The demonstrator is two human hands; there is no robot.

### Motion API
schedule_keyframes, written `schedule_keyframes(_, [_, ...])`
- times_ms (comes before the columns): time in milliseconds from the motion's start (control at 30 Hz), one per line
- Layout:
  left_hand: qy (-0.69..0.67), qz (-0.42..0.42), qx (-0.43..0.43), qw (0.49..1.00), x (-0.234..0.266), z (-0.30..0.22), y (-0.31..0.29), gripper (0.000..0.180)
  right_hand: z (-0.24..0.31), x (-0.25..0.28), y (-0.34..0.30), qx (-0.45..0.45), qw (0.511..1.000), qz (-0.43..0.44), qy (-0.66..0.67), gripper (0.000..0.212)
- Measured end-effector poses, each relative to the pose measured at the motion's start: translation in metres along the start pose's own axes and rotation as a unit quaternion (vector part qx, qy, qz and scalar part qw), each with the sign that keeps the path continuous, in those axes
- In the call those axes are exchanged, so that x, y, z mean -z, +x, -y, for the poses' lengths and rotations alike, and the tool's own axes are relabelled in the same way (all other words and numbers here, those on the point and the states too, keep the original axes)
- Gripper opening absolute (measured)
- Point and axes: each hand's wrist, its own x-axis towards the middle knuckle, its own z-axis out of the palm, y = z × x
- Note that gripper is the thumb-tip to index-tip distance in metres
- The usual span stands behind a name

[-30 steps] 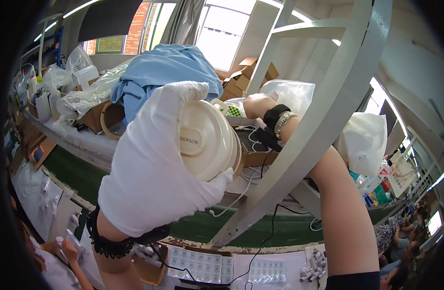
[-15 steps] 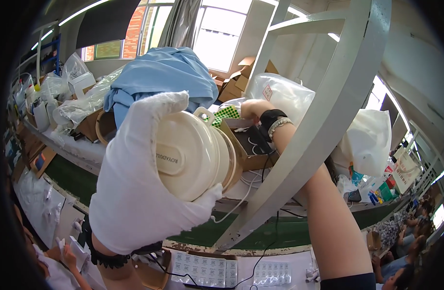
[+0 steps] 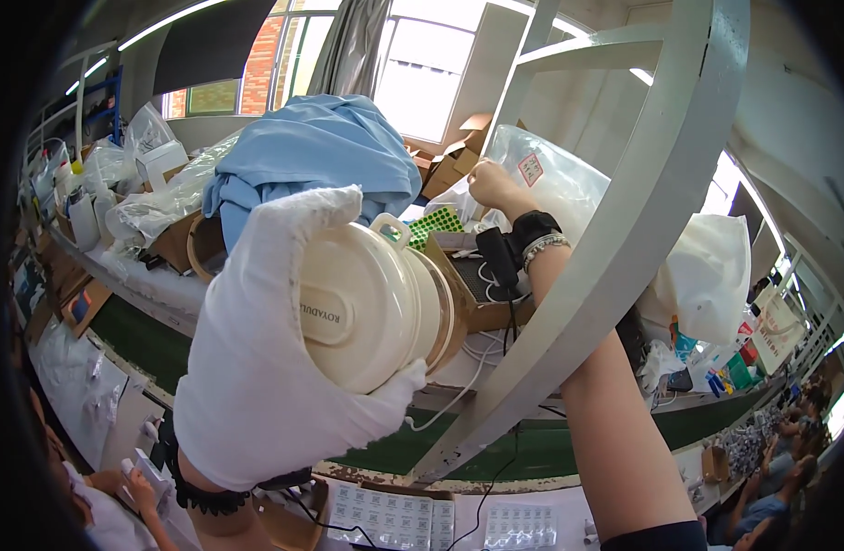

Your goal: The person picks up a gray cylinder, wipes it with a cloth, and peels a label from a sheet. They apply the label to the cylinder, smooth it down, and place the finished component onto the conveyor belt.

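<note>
My left hand [image 3: 247,367], in a thick white glove, grips a round cream pot [image 3: 353,312] from the side. A flat face with a raised oval turns toward me, and a small loop handle [image 3: 391,230] sticks out at its top. My bare right hand [image 3: 492,186] reaches past the white post, its fingers curled closed beside a clear plastic bag [image 3: 555,174]. What those fingers hold, if anything, is hidden. Below that wrist, which wears a black band and a bead bracelet, are a black oblong device [image 3: 497,259] and an open cardboard box [image 3: 477,292] with white cable inside.
A slanting white post [image 3: 615,230] crosses in front of my right forearm. Blue cloth [image 3: 316,151] is heaped behind the pot. A sheet of green dots [image 3: 436,223] lies by the box. Below the shelf are sticker sheets [image 3: 385,516]. Other people sit at lower left and right.
My right hand has risen out of the cardboard box toward the plastic bag, uncovering more of the black device and cable. My left hand still grips the pot.
</note>
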Motion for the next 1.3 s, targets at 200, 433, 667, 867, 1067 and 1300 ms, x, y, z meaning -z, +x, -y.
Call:
schedule_keyframes(200, [0.05, -0.028, -0.073, 0.996, 0.001, 0.004, 0.003, 0.073, 0.009, 0.017, -0.006, 0.032, 0.999, 0.005, -0.012, 0.026])
schedule_keyframes(433, [0.058, -0.023, -0.061, 0.996, 0.001, 0.002, 0.0, 0.072, 0.002, 0.004, -0.025, 0.146, 0.978, -0.127, -0.082, 0.013])
schedule_keyframes(667, [0.075, -0.007, -0.049, 0.996, 0.003, 0.002, -0.002, 0.081, 0.019, 0.0, -0.015, 0.08, 0.955, 0.037, -0.285, 0.014])
schedule_keyframes(867, [0.064, -0.028, -0.079, 0.994, -0.003, 0.007, 0.0, 0.073, 0.007, 0.004, -0.018, 0.06, 0.967, -0.083, -0.234, 0.017])
schedule_keyframes(1067, [0.061, -0.013, -0.055, 0.997, 0.006, 0.007, -0.006, 0.08, 0.03, 0.003, -0.011, 0.012, 0.973, -0.229, -0.027, 0.021])
schedule_keyframes(1300, [0.06, -0.013, -0.068, 0.996, 0.002, 0.006, -0.004, 0.08, 0.024, 0.031, -0.013, 0.01, 0.918, -0.344, 0.195, 0.038])
